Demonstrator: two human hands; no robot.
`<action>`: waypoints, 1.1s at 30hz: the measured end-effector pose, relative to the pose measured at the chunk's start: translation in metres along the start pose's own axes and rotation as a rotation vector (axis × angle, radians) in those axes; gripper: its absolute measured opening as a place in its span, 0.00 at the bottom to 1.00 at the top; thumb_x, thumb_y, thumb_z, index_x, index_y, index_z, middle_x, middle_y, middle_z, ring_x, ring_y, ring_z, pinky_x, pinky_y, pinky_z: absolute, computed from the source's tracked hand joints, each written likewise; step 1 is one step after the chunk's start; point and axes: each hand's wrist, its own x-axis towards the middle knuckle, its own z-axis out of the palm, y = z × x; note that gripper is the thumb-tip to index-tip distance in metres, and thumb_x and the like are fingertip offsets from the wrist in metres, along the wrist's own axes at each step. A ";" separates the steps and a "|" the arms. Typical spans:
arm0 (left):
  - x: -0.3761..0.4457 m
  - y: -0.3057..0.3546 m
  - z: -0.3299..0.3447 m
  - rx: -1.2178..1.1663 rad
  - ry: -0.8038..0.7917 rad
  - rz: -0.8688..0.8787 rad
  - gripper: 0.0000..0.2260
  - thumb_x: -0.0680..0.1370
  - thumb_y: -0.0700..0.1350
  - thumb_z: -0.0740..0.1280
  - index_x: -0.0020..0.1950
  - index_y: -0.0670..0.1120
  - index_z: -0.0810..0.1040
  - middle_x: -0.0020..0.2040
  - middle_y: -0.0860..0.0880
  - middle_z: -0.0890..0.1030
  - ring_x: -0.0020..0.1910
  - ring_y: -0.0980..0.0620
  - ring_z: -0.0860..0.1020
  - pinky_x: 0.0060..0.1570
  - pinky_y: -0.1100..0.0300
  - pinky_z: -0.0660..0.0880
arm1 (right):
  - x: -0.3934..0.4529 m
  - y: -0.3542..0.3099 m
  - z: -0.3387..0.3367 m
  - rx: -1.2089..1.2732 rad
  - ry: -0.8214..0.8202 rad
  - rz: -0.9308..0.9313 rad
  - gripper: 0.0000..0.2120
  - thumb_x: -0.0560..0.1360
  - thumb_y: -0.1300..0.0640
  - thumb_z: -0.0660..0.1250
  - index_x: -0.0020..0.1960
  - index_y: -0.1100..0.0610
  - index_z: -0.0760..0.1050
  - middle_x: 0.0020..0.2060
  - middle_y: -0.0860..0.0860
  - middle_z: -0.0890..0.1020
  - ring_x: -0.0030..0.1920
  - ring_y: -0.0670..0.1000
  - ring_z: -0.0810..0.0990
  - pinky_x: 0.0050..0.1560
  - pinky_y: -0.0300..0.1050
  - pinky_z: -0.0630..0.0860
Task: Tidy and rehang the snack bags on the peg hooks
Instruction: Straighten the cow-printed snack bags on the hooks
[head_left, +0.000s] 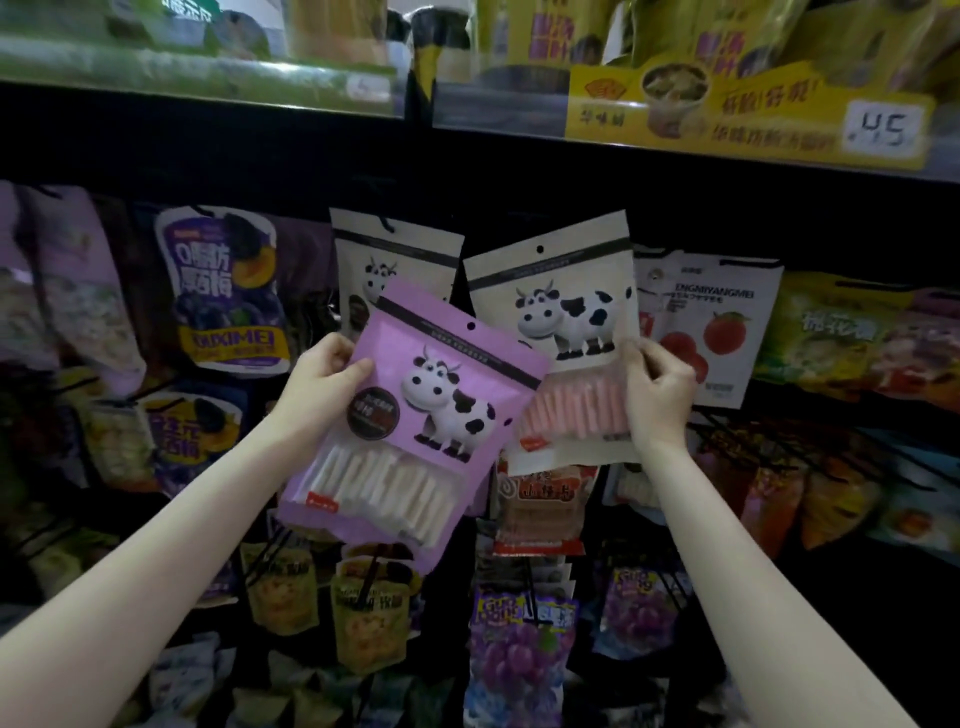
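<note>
Left hand (324, 376) pinched the purple cow bag (415, 415) by its left edge, long axis tilted, top up-right. Right hand (657, 387) gripped the beige cow bag (566, 332), held near-upright, top leaning slightly left.

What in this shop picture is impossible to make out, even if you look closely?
Head view only:
- Beige cow bag at the back: its lower half is hidden by the purple cow bag in the left hand.
- Beige cow bag held by the right hand: whether its hole sits on a peg is not visible.
- Top shelf packs: blurred and cut off by the upper edge.
</note>
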 end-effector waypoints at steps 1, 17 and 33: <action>0.001 0.002 0.002 -0.027 0.010 -0.015 0.08 0.78 0.37 0.62 0.40 0.45 0.70 0.38 0.45 0.74 0.37 0.50 0.73 0.36 0.60 0.69 | 0.001 -0.002 0.007 0.020 -0.005 0.033 0.14 0.78 0.56 0.63 0.56 0.66 0.79 0.46 0.52 0.81 0.45 0.46 0.77 0.51 0.42 0.73; -0.005 0.002 -0.006 -0.089 0.076 -0.005 0.10 0.78 0.36 0.61 0.38 0.45 0.70 0.35 0.48 0.73 0.30 0.58 0.74 0.26 0.73 0.69 | 0.002 -0.011 0.024 0.183 -0.087 0.394 0.14 0.77 0.58 0.65 0.61 0.61 0.76 0.57 0.55 0.80 0.57 0.53 0.77 0.64 0.53 0.71; -0.007 0.019 -0.007 -0.117 0.063 -0.016 0.09 0.79 0.38 0.61 0.39 0.45 0.69 0.35 0.49 0.74 0.27 0.61 0.74 0.23 0.72 0.68 | -0.006 -0.010 0.019 0.097 -0.035 0.385 0.14 0.77 0.59 0.64 0.61 0.61 0.76 0.51 0.49 0.78 0.51 0.48 0.76 0.51 0.41 0.70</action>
